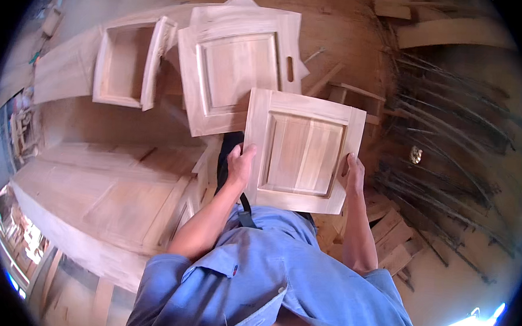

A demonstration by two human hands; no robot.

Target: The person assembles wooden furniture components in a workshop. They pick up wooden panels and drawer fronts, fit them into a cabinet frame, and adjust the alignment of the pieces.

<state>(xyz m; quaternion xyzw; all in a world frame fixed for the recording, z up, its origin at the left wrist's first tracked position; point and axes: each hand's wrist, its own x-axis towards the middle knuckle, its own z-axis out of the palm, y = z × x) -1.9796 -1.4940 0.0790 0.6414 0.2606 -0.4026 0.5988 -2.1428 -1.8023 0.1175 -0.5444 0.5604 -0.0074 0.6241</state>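
Note:
In front of my body I hold up a light wooden cabinet door (pixel 305 150) with a raised centre panel. My left hand (pixel 241 164) grips its left edge, thumb on the front face. Its right edge is in my right hand (pixel 355 170), whose fingers go behind the board and are partly hidden. Just beyond lies a second panelled door (pixel 236 73), turned slightly, with its lower right corner covered by the held one. Under that door sit more pale boards, one showing an oval slot near its right edge.
A wooden drawer (pixel 124 64) stands at the far left. Nearer on the left is a large stack of wooden panels (pixel 103 196). Long dark metal bars (pixel 450 155) lie at the right, with several wood offcuts (pixel 394 235) close to my right forearm.

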